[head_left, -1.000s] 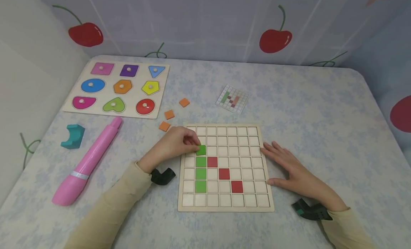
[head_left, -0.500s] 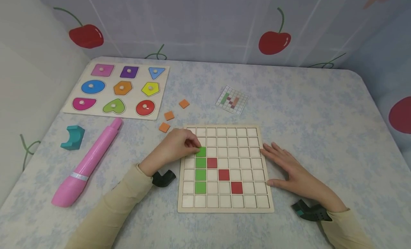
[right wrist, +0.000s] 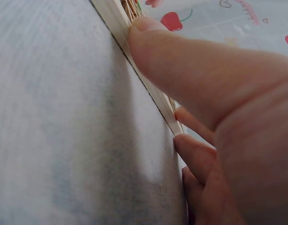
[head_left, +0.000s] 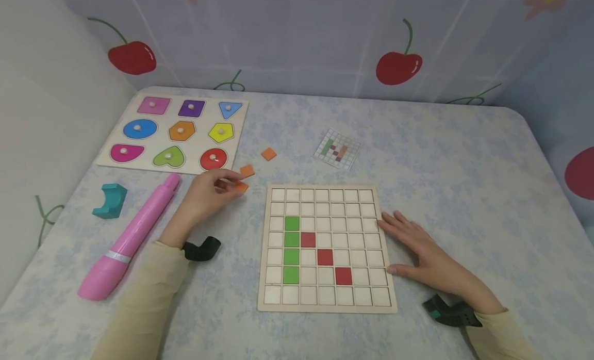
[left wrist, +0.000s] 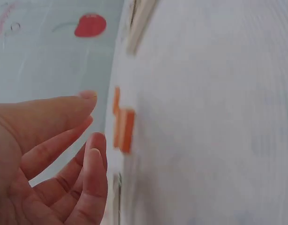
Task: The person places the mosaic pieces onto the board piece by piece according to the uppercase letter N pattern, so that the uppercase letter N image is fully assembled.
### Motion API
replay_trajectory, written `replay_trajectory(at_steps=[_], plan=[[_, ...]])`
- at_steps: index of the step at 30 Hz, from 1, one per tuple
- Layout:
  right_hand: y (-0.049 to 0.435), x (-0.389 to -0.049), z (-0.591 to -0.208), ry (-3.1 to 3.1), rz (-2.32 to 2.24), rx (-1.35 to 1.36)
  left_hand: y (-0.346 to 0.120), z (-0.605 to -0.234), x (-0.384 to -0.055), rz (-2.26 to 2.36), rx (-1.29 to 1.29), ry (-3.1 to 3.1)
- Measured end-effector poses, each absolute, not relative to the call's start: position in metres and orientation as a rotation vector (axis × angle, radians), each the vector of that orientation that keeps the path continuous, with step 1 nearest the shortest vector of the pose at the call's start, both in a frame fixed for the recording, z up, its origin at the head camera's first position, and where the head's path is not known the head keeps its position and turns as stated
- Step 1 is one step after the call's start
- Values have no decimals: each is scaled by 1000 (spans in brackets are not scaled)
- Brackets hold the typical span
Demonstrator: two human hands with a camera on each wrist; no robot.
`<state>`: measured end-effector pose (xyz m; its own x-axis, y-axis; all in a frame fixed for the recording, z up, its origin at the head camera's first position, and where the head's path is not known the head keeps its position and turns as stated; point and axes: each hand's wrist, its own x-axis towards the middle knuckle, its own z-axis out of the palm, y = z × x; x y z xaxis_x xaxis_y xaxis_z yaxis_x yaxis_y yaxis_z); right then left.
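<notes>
My left hand (head_left: 211,194) is at the nearest of three small orange tiles (head_left: 241,187), left of a wooden grid board (head_left: 327,307). Its thumb and forefinger stand on either side of that tile in the head view. In the left wrist view a gap shows between the left thumb and fingers, and the orange tiles (left wrist: 127,130) lie just beyond the fingertips. My right hand (head_left: 429,254) rests with spread fingers against the board's right edge. Set in the board are a column of several green tiles (head_left: 291,240) and three red tiles (head_left: 325,257) in a diagonal.
A small pattern card (head_left: 337,149) lies behind the board. At the back left is a knob puzzle (head_left: 174,112) with coloured shapes. A pink microphone-shaped toy (head_left: 130,236) and a teal curved block (head_left: 110,200) lie left of my left arm.
My left hand has set a green tile into the top of the green column, let it go, and moved left to the orange tiles. My right hand stays at the board's edge.
</notes>
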<state>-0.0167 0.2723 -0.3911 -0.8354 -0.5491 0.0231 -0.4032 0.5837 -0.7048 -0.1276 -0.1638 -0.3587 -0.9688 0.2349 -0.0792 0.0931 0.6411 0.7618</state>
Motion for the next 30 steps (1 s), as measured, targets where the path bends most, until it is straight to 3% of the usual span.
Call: replay_trajectory(at_steps=[16,30], plan=[[275,-15,-391,2607,-1100,-816,-169,-374,-133,1098,335,2736],[274,-16,-391,2611,-1090,-835,-155,-357,-130,1191,376,2748]])
